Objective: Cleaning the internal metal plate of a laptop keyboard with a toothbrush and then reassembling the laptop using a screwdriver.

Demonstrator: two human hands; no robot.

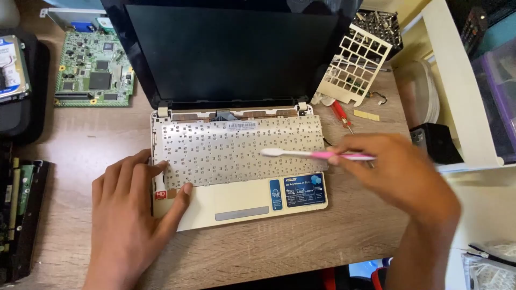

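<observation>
- Cream-coloured small laptop [236,207]: sits at the centre of the wooden surface [301,236], lid open, dark screen [226,51] at 12 o'clock. The key caps are off, leaving a pale sheet of small studs, the keyboard bed [242,150].
- Left hand [126,215]: at 8 o'clock, lying flat across the laptop's left front corner; fingers released and spread, thumb on the palm rest, fingertips [145,158] at the bed's left edge. It grasps nothing.
- Right hand [395,172]: at 3 o'clock, fingers clenched around the handle of a toothbrush.
- Toothbrush [309,154]: white and pink, held level, its head pointing to 9 o'clock over the right half of the keyboard bed. Whether the bristles touch the bed cannot be told.
- Blue stickers [305,189]: on the palm rest at 5 o'clock from the bed, just below the right hand.
- Green circuit board [94,70]: on the surface at 10 o'clock, well apart from the laptop.
- White plastic grid frame [355,64]: propped tilted at 1 o'clock, just beside the screen's right edge.
- Red-handled screwdriver [339,115]: lies at 2 o'clock between the grid frame and the right hand.
- Black box [438,142]: small, at 3 o'clock, near the right hand.
- Hard drive [12,67]: at far 10 o'clock, on a black pad.
</observation>
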